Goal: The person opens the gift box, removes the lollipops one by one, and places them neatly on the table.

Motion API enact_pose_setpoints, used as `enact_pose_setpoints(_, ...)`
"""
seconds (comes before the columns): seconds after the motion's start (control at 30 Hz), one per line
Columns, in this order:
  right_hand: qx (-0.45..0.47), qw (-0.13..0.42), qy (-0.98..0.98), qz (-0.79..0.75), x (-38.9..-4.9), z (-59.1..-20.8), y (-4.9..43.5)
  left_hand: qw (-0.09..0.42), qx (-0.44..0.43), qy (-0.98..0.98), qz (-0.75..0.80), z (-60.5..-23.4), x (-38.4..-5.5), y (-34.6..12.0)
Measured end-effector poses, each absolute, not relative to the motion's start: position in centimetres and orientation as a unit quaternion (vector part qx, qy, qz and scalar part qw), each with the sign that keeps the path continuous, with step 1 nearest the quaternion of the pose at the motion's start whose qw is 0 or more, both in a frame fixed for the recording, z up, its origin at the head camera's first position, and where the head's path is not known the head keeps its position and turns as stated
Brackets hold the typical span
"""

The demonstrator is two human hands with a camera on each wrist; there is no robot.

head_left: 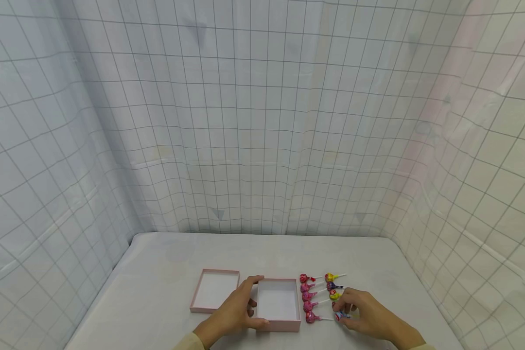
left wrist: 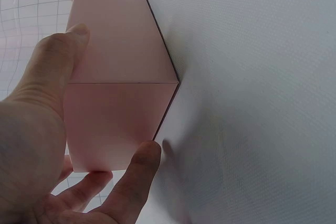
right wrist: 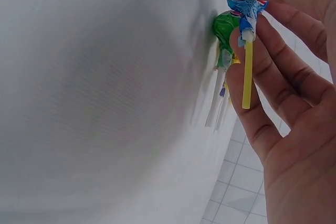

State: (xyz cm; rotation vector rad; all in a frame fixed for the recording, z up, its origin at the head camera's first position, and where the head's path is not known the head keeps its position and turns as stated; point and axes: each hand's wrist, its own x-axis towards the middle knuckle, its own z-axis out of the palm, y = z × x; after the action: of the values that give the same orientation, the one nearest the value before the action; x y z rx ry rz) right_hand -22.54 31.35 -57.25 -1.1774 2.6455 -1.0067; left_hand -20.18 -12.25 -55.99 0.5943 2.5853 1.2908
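Observation:
My left hand [head_left: 233, 307] holds the left side of a pink box [head_left: 278, 326] with a white inside. In the left wrist view the thumb lies against one pink wall and the fingers reach along the adjoining one. On the right, my right hand [head_left: 369, 315] pinches a blue-wrapped lollipop [right wrist: 243, 8] that has a yellow stick [right wrist: 247, 77]. Right behind it in the right wrist view is a green-wrapped lollipop [right wrist: 226, 27] with a white stick. The right fingers partly cover the near end of that lollipop column in the head view.
A shallow pink lid [head_left: 216, 290] lies left of the box, white inside up. Red and pink lollipops [head_left: 308, 306] form a column just right of the box. Beside them run yellow [head_left: 330, 277] and dark purple [head_left: 331, 286] ones. Gridded curtains [head_left: 262, 146] enclose the white table [head_left: 166, 272].

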Motion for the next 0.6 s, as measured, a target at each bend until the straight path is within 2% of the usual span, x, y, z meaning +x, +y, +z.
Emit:
enact_pose_setpoints(0.13,-0.397,0.022,0.859,-0.321,-22.57,-57.44,31.51,0.095,0.202,0.873,0.434,-55.98,-20.12,-12.27)
enact_pose_setpoints(0.4,-0.376,0.047,0.867,-0.323,-22.56,-57.41,31.47,0.099,0.2,0.87,0.439,-55.88,-20.07,-12.28)
enact_pose_setpoints(0.6,-0.391,0.027,0.86,-0.326,-22.53,-57.58,31.54,0.101,0.198,0.869,0.442,-55.84,-20.08,-12.29)
